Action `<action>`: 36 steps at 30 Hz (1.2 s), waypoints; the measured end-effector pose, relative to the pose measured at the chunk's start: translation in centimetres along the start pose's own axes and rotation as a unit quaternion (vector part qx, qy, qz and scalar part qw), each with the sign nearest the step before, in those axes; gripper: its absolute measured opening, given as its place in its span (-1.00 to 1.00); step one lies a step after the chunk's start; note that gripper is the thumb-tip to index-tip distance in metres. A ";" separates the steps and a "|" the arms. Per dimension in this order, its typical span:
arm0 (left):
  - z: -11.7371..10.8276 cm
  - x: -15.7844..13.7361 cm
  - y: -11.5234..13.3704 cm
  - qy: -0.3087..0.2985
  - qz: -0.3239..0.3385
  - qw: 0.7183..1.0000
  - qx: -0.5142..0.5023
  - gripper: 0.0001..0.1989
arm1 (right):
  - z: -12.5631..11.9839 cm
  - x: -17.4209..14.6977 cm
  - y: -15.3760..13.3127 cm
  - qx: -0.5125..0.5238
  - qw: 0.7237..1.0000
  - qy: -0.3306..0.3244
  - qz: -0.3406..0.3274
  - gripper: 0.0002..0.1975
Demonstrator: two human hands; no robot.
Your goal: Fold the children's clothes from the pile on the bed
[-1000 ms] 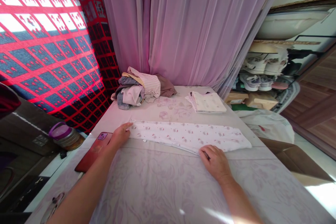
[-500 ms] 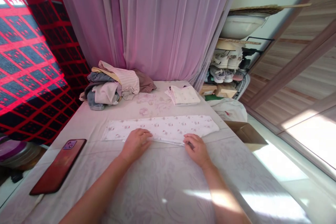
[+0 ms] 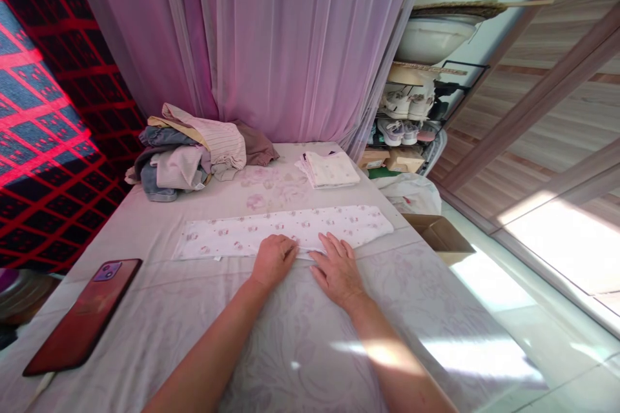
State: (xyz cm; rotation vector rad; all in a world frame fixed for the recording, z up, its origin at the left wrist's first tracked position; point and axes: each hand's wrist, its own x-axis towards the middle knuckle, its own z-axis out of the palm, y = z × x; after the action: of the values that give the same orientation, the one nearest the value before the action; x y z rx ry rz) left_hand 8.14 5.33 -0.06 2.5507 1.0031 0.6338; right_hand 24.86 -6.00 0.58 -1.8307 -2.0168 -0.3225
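A white garment [image 3: 281,226] with a small printed pattern lies folded into a long strip across the bed, its kind not clear. At the middle of its near edge, my left hand [image 3: 275,260] pinches the cloth with the fingers drawn together. Just to the right, my right hand [image 3: 339,271] rests with fingers spread, the fingertips lying on the same edge. A small white tag shows at the near edge, left of my left hand.
A heap of clothes [image 3: 194,155] sits at the far left and a folded white stack [image 3: 332,170] at the far right. A red phone [image 3: 84,316] with a cable lies at the near left. A cardboard box [image 3: 438,235] stands beyond the bed's right edge, below a shoe rack [image 3: 400,129].
My left hand has moved right along the near edge. My right hand has moved left and its curled fingers have spread out. The whole view has shifted slightly.
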 end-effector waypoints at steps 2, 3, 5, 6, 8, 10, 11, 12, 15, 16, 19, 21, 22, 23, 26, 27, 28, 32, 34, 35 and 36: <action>0.2 -0.2 -0.2 0.011 0.019 1.000 -0.014 -0.80 | -0.1 0.1 0.0 -0.028 0.999 -0.005 0.018 -0.80; 0.3 -0.3 -0.2 0.015 0.022 0.999 -0.020 -0.80 | -0.2 0.1 0.1 -0.043 0.999 -0.004 0.027 -0.82; 0.4 -0.3 -0.3 0.013 0.019 0.999 -0.024 -0.80 | -0.7 0.0 0.6 -0.072 0.997 -0.003 0.039 -0.85; 0.4 -0.3 -0.3 0.010 0.015 1.000 -0.024 -0.80 | -0.9 0.0 0.9 -0.086 0.995 -0.006 0.041 -0.86; 0.5 -0.3 -0.3 0.004 0.011 1.000 -0.023 -0.80 | -1.4 -0.1 1.5 -0.111 0.993 -0.018 0.032 -0.87; 0.5 -0.2 -0.2 0.004 0.010 1.000 -0.022 -0.80 | -1.9 -0.1 1.9 -0.126 0.991 -0.037 0.018 -0.86; 0.5 -0.2 -0.2 0.006 0.008 1.000 -0.020 -0.80 | -2.0 -0.2 2.0 -0.130 0.990 -0.045 0.013 -0.86; 0.6 -0.3 -0.2 0.009 0.007 1.000 -0.019 -0.80 | -2.1 -0.2 2.1 -0.132 0.990 -0.052 0.010 -0.85; 0.7 -0.4 -0.2 0.012 0.008 1.000 -0.013 -0.79 | -2.0 -0.9 2.0 -0.133 0.989 -0.060 0.011 -0.83; 0.6 -0.4 -0.2 0.010 0.009 1.000 -0.010 -0.79 | -1.9 -1.3 2.0 -0.131 0.989 -0.059 0.013 -0.82; 0.5 -0.5 0.0 0.002 0.014 1.000 0.008 -0.78 | -1.5 -2.6 1.8 -0.114 0.992 -0.057 0.022 -0.77; 0.2 -0.8 0.2 -0.005 0.022 0.999 0.029 -0.76 | -1.2 -3.4 1.8 -0.098 0.993 -0.057 0.023 -0.73; 0.1 -0.9 0.4 -0.008 0.027 0.999 0.041 -0.74 | -1.0 -3.7 1.8 -0.090 0.994 -0.054 0.022 -0.72; 0.1 -1.1 0.5 -0.009 0.033 0.998 0.051 -0.73 | -0.9 -3.9 1.9 -0.084 0.995 -0.049 0.019 -0.71; 0.0 -1.6 0.8 -0.003 0.052 0.996 0.070 -0.69 | -0.7 -4.3 2.0 -0.062 0.998 -0.021 0.006 -0.70; 0.0 -1.7 0.9 0.002 0.059 0.996 0.072 -0.68 | -0.7 -4.3 2.0 -0.051 0.999 -0.014 -0.002 -0.70; 0.0 -1.8 0.9 0.008 0.068 0.995 0.071 -0.68 | -0.8 -4.3 2.0 -0.037 0.999 -0.010 -0.010 -0.70; 0.0 -2.0 0.8 0.005 0.116 0.991 0.062 -0.74 | -1.1 -3.7 2.0 0.023 0.999 -0.015 0.015 -0.70; 0.0 -1.9 0.7 -0.001 0.115 0.991 0.062 -0.75 | -1.0 -3.2 2.2 0.036 0.997 -0.017 0.060 -0.73; 0.0 -1.9 0.7 0.000 0.109 0.992 0.064 -0.75 | -0.9 -2.8 2.3 0.038 0.996 -0.019 0.075 -0.76; 0.1 -1.9 0.6 0.002 0.103 0.993 0.065 -0.75 | -0.8 -2.5 2.4 0.041 0.996 -0.022 0.081 -0.78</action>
State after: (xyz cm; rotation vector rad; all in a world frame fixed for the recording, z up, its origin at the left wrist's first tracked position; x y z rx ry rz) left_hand 7.27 3.63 -0.40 2.7933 0.8133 0.6466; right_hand 27.54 -8.32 -0.01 -1.9505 -1.8663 -0.1520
